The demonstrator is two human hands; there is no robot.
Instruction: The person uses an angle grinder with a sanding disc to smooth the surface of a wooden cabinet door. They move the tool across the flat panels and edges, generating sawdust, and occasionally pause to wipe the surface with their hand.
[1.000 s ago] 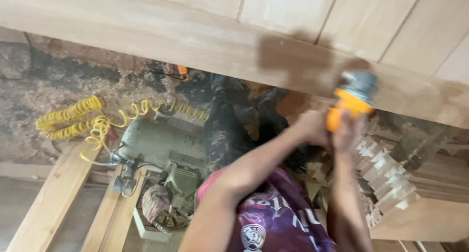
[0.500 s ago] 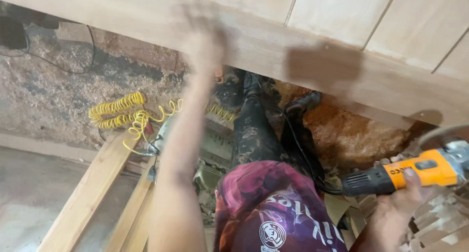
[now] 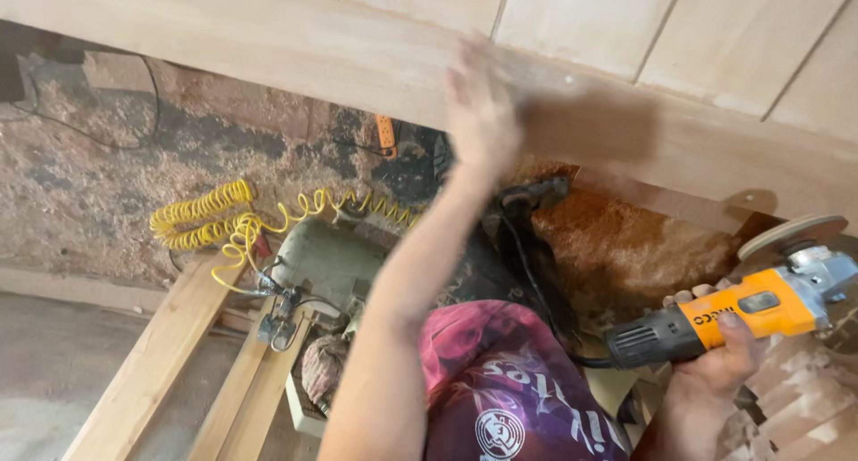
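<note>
We note left hand raised flat, fingers spread, palm against front edge of wooden beam, gripping nothing; outline blurred. Darker patch on beam edge just right of that hand. Right hand closed around body of orange-and-black angle grinder, held below beam near right end, clear of wood; sanding disc tilted upward. Black cord runs from grinder's rear. We record yellow coiled air hose and green compressor on sawdust-covered floor below beam.
</note>
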